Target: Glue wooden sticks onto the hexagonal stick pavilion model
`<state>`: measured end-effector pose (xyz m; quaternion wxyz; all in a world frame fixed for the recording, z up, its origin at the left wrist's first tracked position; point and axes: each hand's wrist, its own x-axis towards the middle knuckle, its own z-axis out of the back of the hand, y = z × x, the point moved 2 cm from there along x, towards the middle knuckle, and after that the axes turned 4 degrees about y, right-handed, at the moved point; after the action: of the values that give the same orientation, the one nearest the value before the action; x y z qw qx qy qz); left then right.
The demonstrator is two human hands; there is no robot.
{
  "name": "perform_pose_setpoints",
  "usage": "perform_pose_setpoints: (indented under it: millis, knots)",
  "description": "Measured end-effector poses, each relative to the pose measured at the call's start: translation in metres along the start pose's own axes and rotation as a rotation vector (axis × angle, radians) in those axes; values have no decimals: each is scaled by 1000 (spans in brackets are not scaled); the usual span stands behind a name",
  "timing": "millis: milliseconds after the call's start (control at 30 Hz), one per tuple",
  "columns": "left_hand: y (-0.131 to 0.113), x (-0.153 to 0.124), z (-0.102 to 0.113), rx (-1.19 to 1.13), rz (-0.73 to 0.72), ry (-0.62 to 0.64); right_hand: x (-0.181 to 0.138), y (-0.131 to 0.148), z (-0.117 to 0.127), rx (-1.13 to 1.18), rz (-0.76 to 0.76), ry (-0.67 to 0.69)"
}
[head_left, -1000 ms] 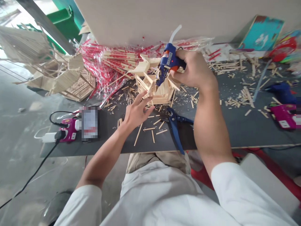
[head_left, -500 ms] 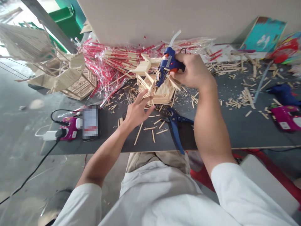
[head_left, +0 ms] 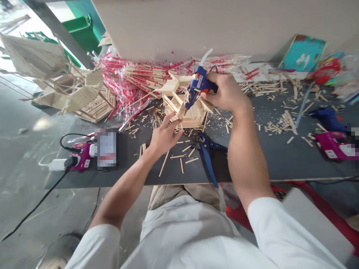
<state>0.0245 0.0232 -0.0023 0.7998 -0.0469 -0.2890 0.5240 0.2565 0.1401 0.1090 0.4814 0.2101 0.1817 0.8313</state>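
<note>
My right hand [head_left: 228, 91] is wrapped round a blue hot glue gun [head_left: 198, 84], a white glue stick rising from its back end. The gun's nozzle points down at a small model built of thin wooden sticks [head_left: 196, 116], which stands on the dark table. At the model's near left side is my left hand [head_left: 165, 136], its fingers stretched out and the thumb apart. Those fingertips reach the model's sticks; whether they press on one is too small to tell. Blue-handled cutters [head_left: 207, 160] lie nearer to me, beside loose cut sticks [head_left: 179, 157].
A larger stick model [head_left: 81, 99] stands at the left, next to red-and-white wrapped sticks [head_left: 146, 74]. A phone [head_left: 107, 149] and a purple power adapter [head_left: 81, 155] lie front left. Another blue glue gun [head_left: 328, 117] and purple adapter [head_left: 332, 145] are on the right among stick scraps.
The view has shifted slightly, so the far objects sit lower and the right-hand ones further left. Both hands keep about the same place at the model, with the glue gun still held.
</note>
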Motion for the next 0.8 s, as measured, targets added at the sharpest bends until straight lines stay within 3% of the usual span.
perform_pose_setpoints:
  millis: [367, 800]
  knots:
    - [1, 0, -2, -37, 6, 10, 0, -3, -2, -11, -40, 6]
    - [5, 0, -4, -67, 16, 27, 0, -3, -2, 5, 47, -34]
